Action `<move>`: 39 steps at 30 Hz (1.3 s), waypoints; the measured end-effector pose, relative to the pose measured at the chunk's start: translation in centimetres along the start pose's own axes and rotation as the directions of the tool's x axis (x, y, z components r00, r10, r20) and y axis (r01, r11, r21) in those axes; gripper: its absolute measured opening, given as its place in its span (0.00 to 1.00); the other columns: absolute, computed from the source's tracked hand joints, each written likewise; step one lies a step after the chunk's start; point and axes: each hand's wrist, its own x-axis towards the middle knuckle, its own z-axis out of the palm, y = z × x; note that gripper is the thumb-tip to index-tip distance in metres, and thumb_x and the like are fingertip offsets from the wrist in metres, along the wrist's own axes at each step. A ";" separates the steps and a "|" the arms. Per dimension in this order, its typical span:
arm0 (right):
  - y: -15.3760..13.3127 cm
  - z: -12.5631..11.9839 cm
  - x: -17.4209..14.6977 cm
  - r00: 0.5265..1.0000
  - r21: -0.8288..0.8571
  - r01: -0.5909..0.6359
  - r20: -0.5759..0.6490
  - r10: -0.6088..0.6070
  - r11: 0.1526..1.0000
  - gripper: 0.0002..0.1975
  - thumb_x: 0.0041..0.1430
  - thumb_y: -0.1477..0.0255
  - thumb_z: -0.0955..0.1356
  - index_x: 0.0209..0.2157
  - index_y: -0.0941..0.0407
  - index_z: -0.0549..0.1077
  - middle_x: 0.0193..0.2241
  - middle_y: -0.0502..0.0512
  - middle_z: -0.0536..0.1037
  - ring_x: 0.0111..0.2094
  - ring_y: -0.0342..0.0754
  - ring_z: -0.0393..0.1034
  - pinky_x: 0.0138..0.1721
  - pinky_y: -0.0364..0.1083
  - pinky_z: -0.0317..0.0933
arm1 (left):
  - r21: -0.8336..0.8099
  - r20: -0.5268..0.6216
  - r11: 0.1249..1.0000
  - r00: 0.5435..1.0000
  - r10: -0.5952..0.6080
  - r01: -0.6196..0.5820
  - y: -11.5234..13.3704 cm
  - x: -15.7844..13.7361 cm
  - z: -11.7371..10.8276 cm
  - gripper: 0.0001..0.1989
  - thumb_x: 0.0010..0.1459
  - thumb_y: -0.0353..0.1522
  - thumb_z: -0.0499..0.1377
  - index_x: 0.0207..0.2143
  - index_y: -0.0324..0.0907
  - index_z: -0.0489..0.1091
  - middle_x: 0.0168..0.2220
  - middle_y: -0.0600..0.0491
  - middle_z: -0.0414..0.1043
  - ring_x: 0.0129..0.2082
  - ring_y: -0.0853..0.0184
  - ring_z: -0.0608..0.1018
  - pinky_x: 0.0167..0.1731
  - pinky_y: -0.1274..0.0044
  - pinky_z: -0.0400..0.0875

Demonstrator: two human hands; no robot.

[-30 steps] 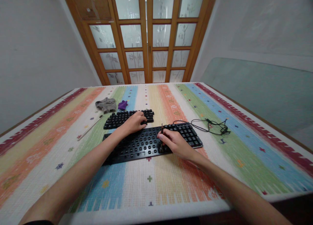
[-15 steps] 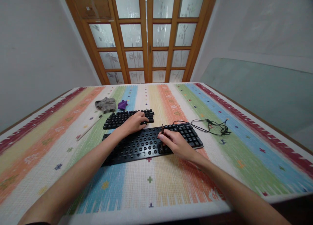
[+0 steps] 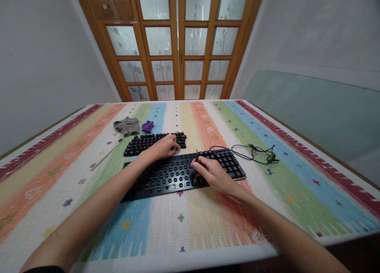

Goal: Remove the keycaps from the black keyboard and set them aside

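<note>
A black keyboard point(image 3: 166, 176) lies slightly slanted on the table, its left and middle part stripped to bare key stems, its right end still bearing keycaps. My right hand point(image 3: 209, 170) is closed around a slim upright keycap puller point(image 3: 196, 157), whose thin wire ends reach down to the keyboard at the border of the capped keys. Behind the keyboard, loose black keycaps point(image 3: 142, 143) stand in rows. My left hand point(image 3: 166, 147) is over the right part of these rows, fingers curled and pressed together; what they hold, if anything, is hidden.
A grey cloth point(image 3: 127, 126) and a purple cloth point(image 3: 147, 126) lie at the back left. Nearer, a thin pale brush-like stick point(image 3: 105, 155) rests slanted. The keyboard's black cable point(image 3: 258, 154) is bunched on the right. A striped tablecloth point(image 3: 166, 221) covers the table.
The whole view has shifted very slightly. Both hands keep practically the same places and grips, and the keyboard and keycap rows look unchanged.
</note>
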 end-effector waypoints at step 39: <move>0.0 -0.1 0.0 0.999 -0.029 0.039 0.005 -0.039 0.999 0.14 0.68 0.65 0.59 0.32 0.57 0.68 0.26 0.50 0.69 0.28 0.45 0.63 0.32 0.45 0.54 | 0.008 -0.013 1.000 1.000 0.017 -0.017 0.5 1.0 -0.5 0.16 0.58 0.32 0.58 0.47 0.41 0.76 0.36 0.48 0.67 0.39 0.62 0.71 0.42 0.72 0.66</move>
